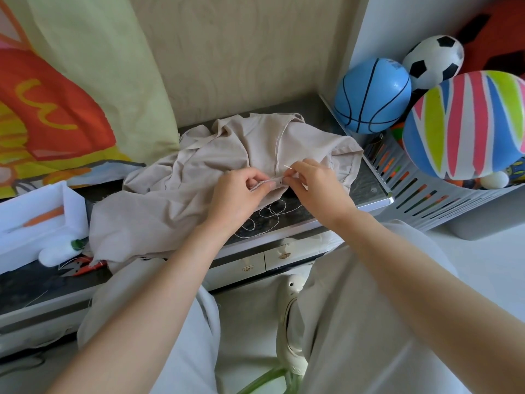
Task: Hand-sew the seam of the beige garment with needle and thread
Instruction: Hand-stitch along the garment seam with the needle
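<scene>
Fingers (255, 177) of the left hand (241, 194) pinched the seam (276, 157) of the limp beige cloth garment (176, 200); at three o'clock, the right hand (316, 187) nipped the thin metal needle (288, 167). The cloth looked light and floppy, likely best held beside the stitch.

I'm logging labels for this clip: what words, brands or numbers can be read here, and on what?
Nothing here can be read with confidence.
Blue basketball: dark print near its top, too blurred to read.
Hanging cloth: yellow squiggles on orange, not clearly letters.
Beige garment: no text visible.
</scene>
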